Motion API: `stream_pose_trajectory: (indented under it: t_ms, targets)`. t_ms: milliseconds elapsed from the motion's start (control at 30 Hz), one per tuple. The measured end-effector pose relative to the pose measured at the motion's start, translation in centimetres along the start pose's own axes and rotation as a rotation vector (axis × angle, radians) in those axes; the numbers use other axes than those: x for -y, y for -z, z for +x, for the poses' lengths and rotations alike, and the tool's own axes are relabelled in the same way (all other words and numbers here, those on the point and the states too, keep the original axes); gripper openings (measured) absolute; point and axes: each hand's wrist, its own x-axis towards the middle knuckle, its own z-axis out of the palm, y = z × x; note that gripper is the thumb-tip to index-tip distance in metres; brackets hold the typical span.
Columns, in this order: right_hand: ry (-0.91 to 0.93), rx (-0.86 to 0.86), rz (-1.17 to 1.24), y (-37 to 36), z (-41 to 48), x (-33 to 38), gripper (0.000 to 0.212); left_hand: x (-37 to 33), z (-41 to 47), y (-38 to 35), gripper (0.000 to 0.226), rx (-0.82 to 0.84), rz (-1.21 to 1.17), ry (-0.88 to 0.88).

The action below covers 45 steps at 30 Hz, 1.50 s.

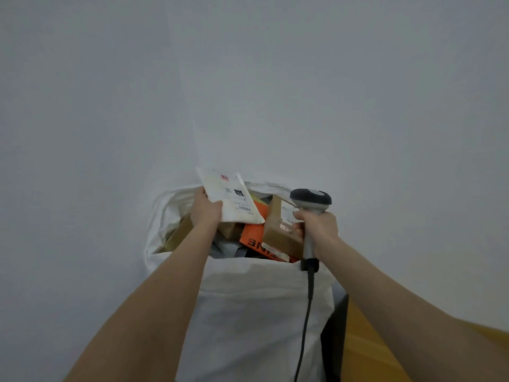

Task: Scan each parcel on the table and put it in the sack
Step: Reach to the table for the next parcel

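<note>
Envelope, white and flat, hangs over the mouth of the open sack, pinched at its near left edge by the left hand. It looks light, thin and bendy, so an edge grip should suffice. The right hand is clenched round the scanner, to the right.

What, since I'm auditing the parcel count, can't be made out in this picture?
Head view only:
Label print on the white envelope in the left hand: too small, blurred.
Parcels lower in the sack: hidden by its near wall and the boxes on top.
The yellow surface at lower right: cut by the right arm and frame edge; parcels left there unknown.
The scanner cable's end: past the bottom edge.
</note>
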Motion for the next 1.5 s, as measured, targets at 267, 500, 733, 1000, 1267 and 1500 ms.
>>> stream_pose_trajectory:
  t_ms: [267, 500, 733, 1000, 1267, 1500]
  targets:
    - [-0.067, -0.054, 0.083, 0.9, 1.5, -0.1, 0.011, -1.9, 0.6, -1.5, 0.094, 0.122, 0.531, -0.004]
    - [-0.097, -0.13, 0.179, 4.8, 1.0, 0.3, 0.006, -8.0, -3.1, -7.2, 0.056, 0.216, 0.468, -0.509]
    - [-0.172, -0.372, 0.335, 16.8, -1.0, -2.2, 0.003, -12.7, -13.2, -17.5, 0.046, 0.531, 0.438, -0.78]
    - [-0.216, -0.642, 0.451, 36.9, -6.9, -6.8, 0.005, -16.2, -32.9, -29.3, 0.049, 0.909, 0.502, -0.844]
    - [-0.248, -0.917, 0.551, 57.4, -13.3, -9.1, 0.014, -22.6, -53.5, -38.1, 0.05, 1.108, 0.501, -0.945]
    - [-0.296, -1.062, 0.573, 69.6, -14.9, -10.9, 0.018, -25.4, -63.5, -45.1, 0.051, 1.246, 0.532, -1.016]
